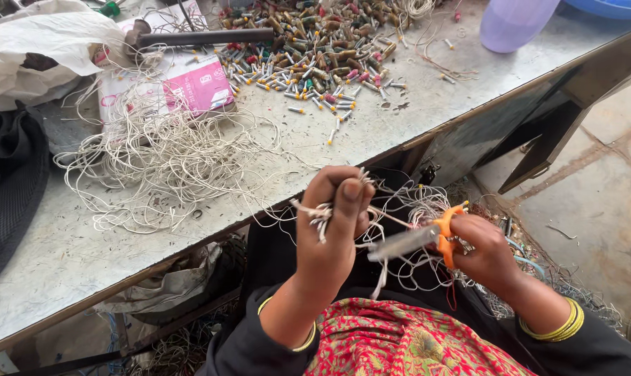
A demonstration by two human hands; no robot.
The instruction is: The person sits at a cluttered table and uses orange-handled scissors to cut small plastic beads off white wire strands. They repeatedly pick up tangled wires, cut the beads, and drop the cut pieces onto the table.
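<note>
Left fingers: pressed together around a small bunch of thin white wires (pixel 324 212), thumb (pixel 349 198) laid over the top; the cut ends stick out at 9 o'clock from the left hand (pixel 333 230).
Right fingers: curled through the orange handles of a pair of scissors (pixel 427 239), gripping them; the right hand (pixel 486 254) sits at 3 o'clock from the left one.
Blades: they point toward 9 o'clock, just beside the held bunch (blurred, so I cannot tell whether they are open or closed).
Step in hand: by my reading, trimming or stripping the ends of the pinched wires, with the bunch held up over the lap.
Next move calls for: a steady pinch so the ends stay level, and the blades brought square across the strands without nicking the thumb.
Loose wires: more white strands hang in a tangle (pixel 413 209) between the two hands and trail down over the lap.
Bench (pixel 65 257): at 12 o'clock from the hands, grey and scuffed.
On the bench: a big heap of white wire (pixel 155 157) at 10 o'clock, a scatter of small coloured caps (pixel 315 63) at 12 o'clock, a pink and white packet (pixel 197 87) beside the heap, and a white plastic bag (pixel 44 49) further out.
Far edge: a pale purple cup (pixel 514 24) at 1 o'clock.
</note>
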